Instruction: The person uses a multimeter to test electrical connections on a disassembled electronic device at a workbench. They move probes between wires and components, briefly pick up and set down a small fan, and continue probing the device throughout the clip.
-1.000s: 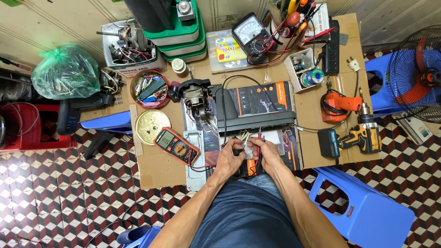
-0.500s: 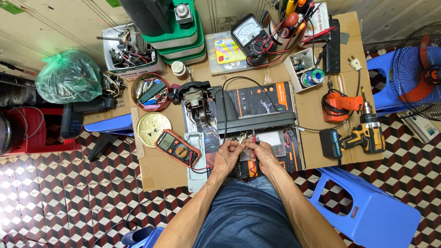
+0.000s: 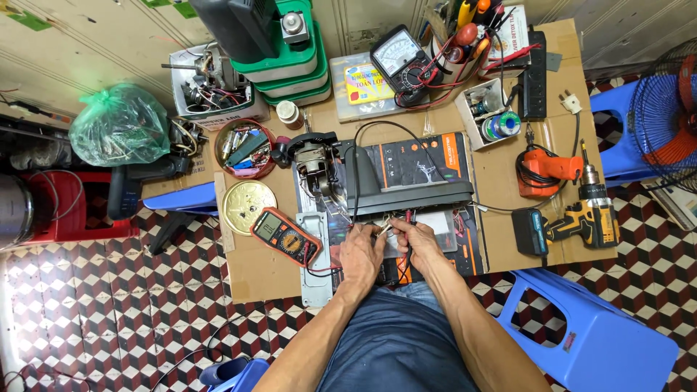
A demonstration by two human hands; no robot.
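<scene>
My left hand (image 3: 361, 254) and my right hand (image 3: 417, 244) meet at the front edge of a dark grey appliance housing (image 3: 406, 185) that lies on an orange and black mat (image 3: 465, 239). Both pinch thin wires (image 3: 386, 228) coming out from under the housing. My right hand also seems to hold a slim red test probe (image 3: 408, 217); its tip is hidden by the fingers. An orange digital multimeter (image 3: 284, 236) lies just left of my left hand, and its red and black leads run towards my hands. A small motor (image 3: 316, 165) sits at the housing's left end.
The cardboard-covered bench (image 3: 261, 279) also carries a round gold tin lid (image 3: 248, 205), a bowl of small parts (image 3: 245, 147), an analogue meter (image 3: 398, 58), a solder box (image 3: 494, 116), an orange tool (image 3: 543, 168) and a yellow cordless drill (image 3: 589, 218). Blue stools (image 3: 595, 334) stand right.
Both hands stay at the wires by the housing's front edge, with only small finger movements. The view has shifted slightly.
</scene>
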